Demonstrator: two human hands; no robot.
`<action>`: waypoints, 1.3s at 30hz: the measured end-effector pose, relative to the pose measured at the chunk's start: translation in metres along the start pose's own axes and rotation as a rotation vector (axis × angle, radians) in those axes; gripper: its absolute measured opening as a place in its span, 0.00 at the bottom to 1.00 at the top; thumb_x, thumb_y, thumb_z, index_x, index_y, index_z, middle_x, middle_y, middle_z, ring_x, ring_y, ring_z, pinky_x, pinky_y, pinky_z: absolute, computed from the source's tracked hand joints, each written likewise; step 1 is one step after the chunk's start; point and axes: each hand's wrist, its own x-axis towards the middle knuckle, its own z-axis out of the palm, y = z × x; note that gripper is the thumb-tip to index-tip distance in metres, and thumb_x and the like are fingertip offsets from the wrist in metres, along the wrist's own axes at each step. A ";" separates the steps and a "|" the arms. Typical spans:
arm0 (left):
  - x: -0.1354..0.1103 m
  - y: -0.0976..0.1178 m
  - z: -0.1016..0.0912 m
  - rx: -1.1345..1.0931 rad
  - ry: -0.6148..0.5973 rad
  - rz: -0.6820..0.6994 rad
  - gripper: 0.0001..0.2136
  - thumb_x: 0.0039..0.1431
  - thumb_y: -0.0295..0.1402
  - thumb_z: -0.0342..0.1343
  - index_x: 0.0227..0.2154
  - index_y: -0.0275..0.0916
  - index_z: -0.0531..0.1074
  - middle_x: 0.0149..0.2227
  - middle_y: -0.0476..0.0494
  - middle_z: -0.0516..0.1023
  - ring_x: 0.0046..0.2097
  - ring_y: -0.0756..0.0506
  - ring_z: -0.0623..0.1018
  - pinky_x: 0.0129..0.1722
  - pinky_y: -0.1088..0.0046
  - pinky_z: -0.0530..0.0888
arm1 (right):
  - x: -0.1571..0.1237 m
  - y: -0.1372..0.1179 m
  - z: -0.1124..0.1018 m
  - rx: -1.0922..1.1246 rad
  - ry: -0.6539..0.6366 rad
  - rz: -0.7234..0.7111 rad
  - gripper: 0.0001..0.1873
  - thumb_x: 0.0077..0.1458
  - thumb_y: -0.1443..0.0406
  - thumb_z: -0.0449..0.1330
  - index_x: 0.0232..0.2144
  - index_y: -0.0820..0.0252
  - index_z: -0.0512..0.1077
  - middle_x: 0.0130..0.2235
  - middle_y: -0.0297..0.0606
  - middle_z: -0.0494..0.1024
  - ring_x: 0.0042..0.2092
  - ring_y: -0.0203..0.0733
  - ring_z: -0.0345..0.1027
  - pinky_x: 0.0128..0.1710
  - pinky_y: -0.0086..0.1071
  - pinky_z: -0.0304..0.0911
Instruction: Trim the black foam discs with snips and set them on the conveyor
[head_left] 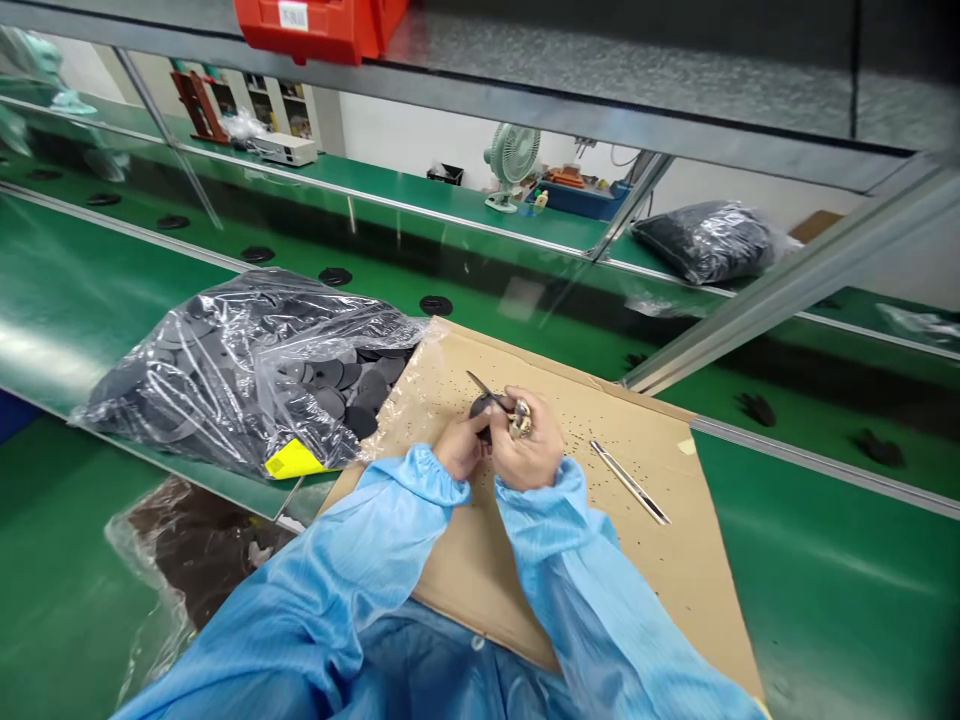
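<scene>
My left hand (459, 450) pinches a small black disc (478, 406) above the cardboard sheet (472, 570). My right hand (531, 452) is closed around a pair of scissors (519, 418) with gold-coloured handles. One dark blade points up and left, close against the disc; whether it touches the edge I cannot tell. Both hands meet near the middle of the cardboard, which is strewn with tiny black bits. Right of my right hand lies a slim utility knife (630, 482). To the left, a clear plastic bag (202, 370) spills many dark discs (367, 390).
Behind the cardboard runs a green conveyor belt (390, 292) carrying spaced black pieces. A metal post (787, 280) rises at right, under an overhead shelf with a red bin (315, 30). Further back are a fan (513, 160) and a filled plastic bag (709, 240).
</scene>
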 end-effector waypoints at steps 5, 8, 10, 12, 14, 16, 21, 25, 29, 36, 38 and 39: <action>-0.004 -0.003 0.003 0.083 -0.072 -0.041 0.24 0.54 0.50 0.58 0.44 0.34 0.72 0.34 0.38 0.78 0.33 0.46 0.77 0.31 0.70 0.75 | -0.027 0.045 -0.041 -0.219 0.055 -0.264 0.09 0.54 0.70 0.57 0.38 0.55 0.72 0.33 0.40 0.77 0.36 0.46 0.71 0.39 0.41 0.66; -0.008 -0.003 0.003 0.144 -0.070 0.004 0.23 0.46 0.44 0.67 0.42 0.34 0.74 0.36 0.40 0.78 0.34 0.45 0.78 0.33 0.70 0.75 | -0.039 0.056 -0.042 -0.219 -0.094 -0.270 0.12 0.54 0.72 0.54 0.38 0.56 0.74 0.33 0.40 0.78 0.37 0.46 0.71 0.38 0.40 0.66; -0.009 -0.003 0.003 0.168 -0.030 0.050 0.22 0.42 0.38 0.70 0.39 0.34 0.74 0.35 0.41 0.79 0.35 0.46 0.78 0.35 0.70 0.75 | -0.041 0.057 -0.040 -0.157 -0.208 -0.260 0.15 0.52 0.73 0.53 0.40 0.56 0.74 0.35 0.40 0.78 0.39 0.46 0.70 0.40 0.41 0.66; -0.010 -0.003 0.003 0.197 0.010 0.086 0.21 0.40 0.37 0.70 0.38 0.34 0.74 0.35 0.42 0.79 0.35 0.45 0.78 0.34 0.70 0.75 | -0.040 0.056 -0.039 -0.059 -0.258 -0.200 0.18 0.50 0.74 0.53 0.42 0.56 0.73 0.39 0.41 0.77 0.42 0.46 0.70 0.43 0.41 0.67; -0.010 -0.003 0.004 0.253 0.039 0.103 0.21 0.40 0.37 0.70 0.38 0.34 0.75 0.34 0.42 0.79 0.34 0.46 0.78 0.32 0.71 0.75 | -0.039 0.054 -0.041 0.006 -0.179 -0.055 0.18 0.49 0.73 0.53 0.43 0.57 0.72 0.43 0.43 0.75 0.46 0.47 0.69 0.46 0.42 0.66; -0.011 -0.004 0.004 0.318 0.033 0.108 0.22 0.42 0.39 0.69 0.40 0.34 0.75 0.36 0.41 0.80 0.34 0.46 0.78 0.31 0.72 0.74 | -0.038 0.056 -0.043 0.020 -0.055 0.128 0.15 0.51 0.69 0.55 0.42 0.58 0.71 0.44 0.45 0.74 0.46 0.48 0.69 0.47 0.43 0.66; -0.013 -0.008 0.007 0.411 -0.032 0.151 0.23 0.46 0.42 0.67 0.44 0.34 0.75 0.44 0.37 0.79 0.42 0.42 0.78 0.36 0.70 0.76 | -0.038 0.067 -0.048 0.060 -0.139 0.401 0.12 0.54 0.59 0.60 0.39 0.59 0.73 0.32 0.38 0.76 0.35 0.43 0.70 0.38 0.36 0.66; -0.013 -0.009 0.006 0.527 -0.016 0.162 0.24 0.48 0.44 0.65 0.45 0.34 0.75 0.41 0.37 0.79 0.38 0.44 0.78 0.30 0.73 0.75 | -0.037 0.069 -0.049 0.115 -0.172 0.541 0.13 0.52 0.57 0.61 0.36 0.60 0.73 0.28 0.34 0.74 0.28 0.39 0.67 0.30 0.31 0.63; -0.012 -0.010 0.003 0.550 -0.035 0.208 0.24 0.48 0.43 0.65 0.46 0.35 0.74 0.43 0.38 0.79 0.39 0.45 0.77 0.31 0.74 0.74 | -0.038 0.068 -0.048 0.124 -0.155 0.548 0.12 0.51 0.58 0.61 0.35 0.59 0.73 0.27 0.33 0.73 0.28 0.38 0.66 0.30 0.31 0.62; -0.014 -0.010 0.005 0.523 0.002 0.216 0.22 0.46 0.43 0.67 0.42 0.35 0.75 0.38 0.42 0.78 0.32 0.50 0.74 0.24 0.79 0.66 | -0.036 0.070 -0.047 0.310 -0.130 0.607 0.13 0.49 0.57 0.62 0.31 0.59 0.70 0.25 0.30 0.68 0.26 0.35 0.60 0.29 0.30 0.59; -0.014 -0.009 0.006 0.452 -0.024 0.167 0.22 0.46 0.44 0.67 0.43 0.37 0.75 0.37 0.43 0.78 0.32 0.51 0.73 0.23 0.79 0.65 | -0.035 0.072 -0.047 0.450 -0.130 0.649 0.14 0.47 0.55 0.64 0.29 0.59 0.68 0.24 0.28 0.65 0.25 0.34 0.57 0.27 0.29 0.57; -0.014 -0.008 0.005 0.413 -0.034 0.140 0.22 0.47 0.44 0.66 0.43 0.38 0.74 0.38 0.44 0.78 0.32 0.51 0.73 0.23 0.79 0.65 | -0.035 0.073 -0.046 0.508 -0.121 0.669 0.15 0.46 0.55 0.64 0.29 0.59 0.67 0.23 0.28 0.64 0.24 0.33 0.56 0.27 0.29 0.57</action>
